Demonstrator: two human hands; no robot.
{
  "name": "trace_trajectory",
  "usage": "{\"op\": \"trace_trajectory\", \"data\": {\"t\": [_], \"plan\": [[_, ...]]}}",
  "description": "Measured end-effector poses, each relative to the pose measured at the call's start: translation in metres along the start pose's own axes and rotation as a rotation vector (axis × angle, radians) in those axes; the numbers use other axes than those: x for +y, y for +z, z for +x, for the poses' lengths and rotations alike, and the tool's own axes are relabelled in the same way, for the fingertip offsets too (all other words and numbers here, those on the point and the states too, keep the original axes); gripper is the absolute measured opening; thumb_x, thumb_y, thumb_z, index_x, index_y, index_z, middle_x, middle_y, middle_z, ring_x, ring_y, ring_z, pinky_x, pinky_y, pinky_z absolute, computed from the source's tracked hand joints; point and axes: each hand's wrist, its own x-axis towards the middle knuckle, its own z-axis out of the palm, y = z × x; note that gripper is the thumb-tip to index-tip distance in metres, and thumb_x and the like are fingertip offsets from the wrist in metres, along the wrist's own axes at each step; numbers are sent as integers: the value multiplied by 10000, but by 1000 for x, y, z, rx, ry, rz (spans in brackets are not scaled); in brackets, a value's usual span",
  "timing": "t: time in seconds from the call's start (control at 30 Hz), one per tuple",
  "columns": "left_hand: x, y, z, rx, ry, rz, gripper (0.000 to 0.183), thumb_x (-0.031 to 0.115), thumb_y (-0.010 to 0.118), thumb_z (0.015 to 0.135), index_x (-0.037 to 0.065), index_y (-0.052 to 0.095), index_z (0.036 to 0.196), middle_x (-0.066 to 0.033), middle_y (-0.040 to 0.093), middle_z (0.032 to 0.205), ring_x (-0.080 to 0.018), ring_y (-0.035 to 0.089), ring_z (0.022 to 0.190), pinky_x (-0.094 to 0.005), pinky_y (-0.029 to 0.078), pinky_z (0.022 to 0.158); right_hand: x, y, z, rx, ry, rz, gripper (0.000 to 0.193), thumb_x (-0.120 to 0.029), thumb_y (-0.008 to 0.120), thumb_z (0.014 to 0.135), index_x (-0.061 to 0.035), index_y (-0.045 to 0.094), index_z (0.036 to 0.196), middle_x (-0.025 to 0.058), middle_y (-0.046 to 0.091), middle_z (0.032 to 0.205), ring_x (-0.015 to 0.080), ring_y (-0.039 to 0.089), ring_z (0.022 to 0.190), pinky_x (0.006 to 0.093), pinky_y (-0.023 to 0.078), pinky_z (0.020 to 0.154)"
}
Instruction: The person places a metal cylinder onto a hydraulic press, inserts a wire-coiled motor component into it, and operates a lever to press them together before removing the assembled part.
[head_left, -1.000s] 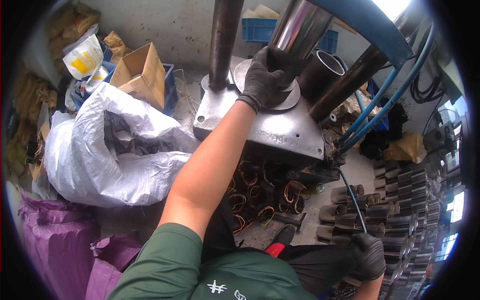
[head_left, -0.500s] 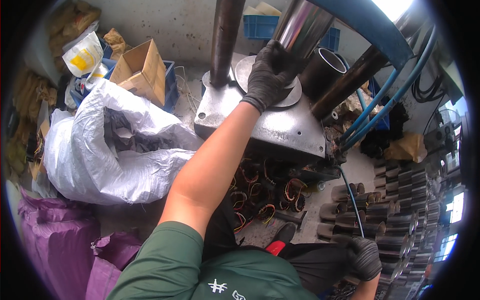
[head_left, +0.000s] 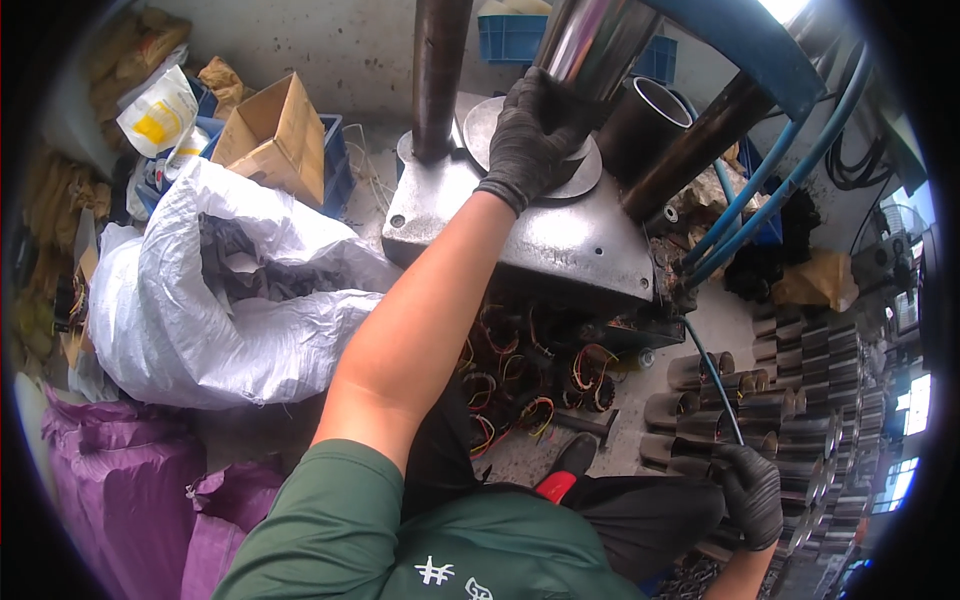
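My left hand, in a dark glove, is over the round metal discs on the bed of a press. Its fingers are bent in a closed grip at the lower end of a shiny metal cylinder. What lies inside the grip is hidden by the glove and shadow. At the lower right, my gloved right hand is closed around the end of a thin dark rod that runs down from the press's side. A dark open-topped metal tube stands right of my left hand.
Wired copper-coil parts lie beneath the press. Many metal sleeves lie in rows at the right. A white woven sack of scraps, a cardboard box and purple sacks stand left. Blue hoses hang at the right.
My right hand and the rod's end sit slightly higher and further right in the picture. The whole view has shifted a little. My left hand keeps its place at the shiny cylinder.
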Motion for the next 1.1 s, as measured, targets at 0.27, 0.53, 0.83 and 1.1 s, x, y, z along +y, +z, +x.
{"op": "trace_trajectory", "data": {"t": [0.27,0.53,0.83,1.1], "plan": [[10,-2,0,-3,23,-11,746,357,874,815,27,526,1387,-211,598,1305,-357,632,1193,-427,509,1055,-3,-5,1,-35,-19,21,314,28,618,846,-41,752,1122,196,740,932,371,735,843,436,591,778],[21,-12,-3,-123,-96,5,872,157,819,819,15,365,1549,-202,521,1444,-322,549,1353,-394,449,1165,10,-2,0,-61,-65,-56,239,30,596,883,37,726,1082,198,748,923,290,749,847,375,586,765],[32,-18,-2,-192,-181,-21,932,8,773,830,26,289,1626,-196,470,1532,-296,509,1429,-378,424,1213,3,-3,3,-121,-67,-41,218,39,620,868,25,729,1056,184,729,837,271,740,810,388,573,715],[27,-16,-3,-190,-160,7,940,7,773,826,34,287,1630,-191,460,1547,-301,511,1432,-382,421,1218,9,-7,3,-99,-22,68,194,5,576,931,51,713,1062,127,727,825,177,710,771,338,560,647]]}}
